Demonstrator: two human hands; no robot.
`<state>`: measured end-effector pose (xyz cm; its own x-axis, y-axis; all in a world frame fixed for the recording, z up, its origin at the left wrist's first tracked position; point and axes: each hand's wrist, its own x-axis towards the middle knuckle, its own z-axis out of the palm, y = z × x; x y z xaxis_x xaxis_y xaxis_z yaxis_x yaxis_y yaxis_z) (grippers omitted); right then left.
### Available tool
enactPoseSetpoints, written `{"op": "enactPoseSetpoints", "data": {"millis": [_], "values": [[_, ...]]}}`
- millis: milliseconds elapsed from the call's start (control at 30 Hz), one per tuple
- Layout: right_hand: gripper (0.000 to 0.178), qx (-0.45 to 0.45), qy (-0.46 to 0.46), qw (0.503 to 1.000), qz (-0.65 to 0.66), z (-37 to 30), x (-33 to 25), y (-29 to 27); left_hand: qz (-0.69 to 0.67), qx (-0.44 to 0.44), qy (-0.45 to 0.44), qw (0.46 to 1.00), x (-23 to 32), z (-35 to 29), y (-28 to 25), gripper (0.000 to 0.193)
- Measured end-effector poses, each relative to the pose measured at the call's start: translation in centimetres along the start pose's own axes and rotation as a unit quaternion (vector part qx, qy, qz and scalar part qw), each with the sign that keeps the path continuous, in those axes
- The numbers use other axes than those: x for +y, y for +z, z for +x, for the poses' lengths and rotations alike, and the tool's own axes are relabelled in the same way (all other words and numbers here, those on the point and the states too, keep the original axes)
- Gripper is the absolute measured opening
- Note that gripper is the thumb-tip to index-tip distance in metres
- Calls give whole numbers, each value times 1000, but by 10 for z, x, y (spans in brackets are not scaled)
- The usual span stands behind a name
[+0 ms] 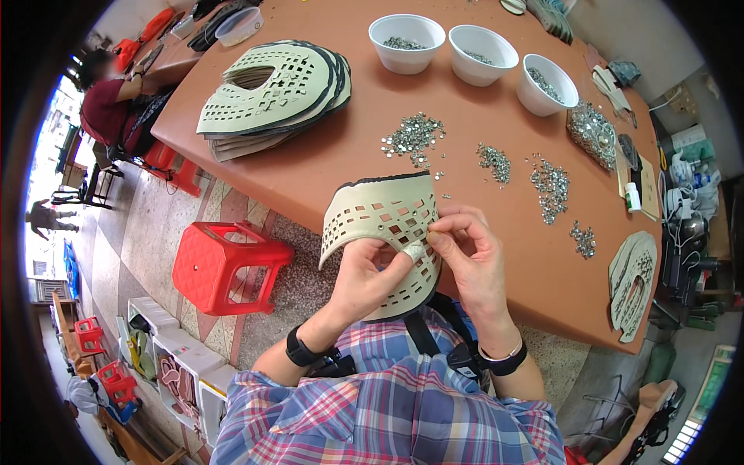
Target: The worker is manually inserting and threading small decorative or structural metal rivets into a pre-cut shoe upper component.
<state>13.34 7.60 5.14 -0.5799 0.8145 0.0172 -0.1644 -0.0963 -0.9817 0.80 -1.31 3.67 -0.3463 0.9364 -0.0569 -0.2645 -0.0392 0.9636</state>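
The left hand (364, 279) has a firm grip on a cream cut-out piece (350, 203), its thumb laid across the front and its fingers curled in behind. A white patch shows near the thumb tip. The right hand (474, 260) is raised at the piece's right side, thumb and forefinger drawn into a narrow pinch against it; whether something small sits between the tips, I cannot tell. The forearms slant inward from below, the hands close together and the wrists apart, with a black watch (298, 349) on the left and a dark band (508, 362) on the right.

The piece is held up, tilted, in front of the plaid shirt (364, 403), at the near edge of the brown bench (496, 116). Just beyond it lies a large heap of shiny stones (415, 139), with smaller heaps to its right. Behind stand three white bowls (478, 68) with stones inside, and beside them a clear bag (591, 136) of more. A stack of similar pieces (291, 89) lies at left. Near the right edge is a small white bottle (633, 197); any writing on it is too small to read.
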Motion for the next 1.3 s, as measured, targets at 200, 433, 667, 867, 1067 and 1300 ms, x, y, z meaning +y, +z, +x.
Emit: {"op": "enactPoseSetpoints", "data": {"millis": [200, 433, 667, 867, 1067, 1300], "values": [[12, 50, 35, 988, 139, 2, -1, 12, 118, 19, 85, 989, -7, -1, 1, 21], [15, 34, -51, 998, -27, 7, 3, 9, -45, 49, 36, 997, 11, 1, 7, 21], [14, 39, -323, 846, -422, 9, -1, 7, -73, 21, -19, 997, 4, 3, -3, 23], [10, 22, -194, 937, -289, 8, -7, -1, -104, 8, -51, 993, 3, 5, -4, 23], [7, 14, -142, 959, -243, 7, -12, -4, -111, -12, -59, 992, 5, 7, -6, 24], [6, -12, -125, 958, -259, 7, -14, -6, -84, -31, -24, 996, 6, 1, -7, 25]]}}
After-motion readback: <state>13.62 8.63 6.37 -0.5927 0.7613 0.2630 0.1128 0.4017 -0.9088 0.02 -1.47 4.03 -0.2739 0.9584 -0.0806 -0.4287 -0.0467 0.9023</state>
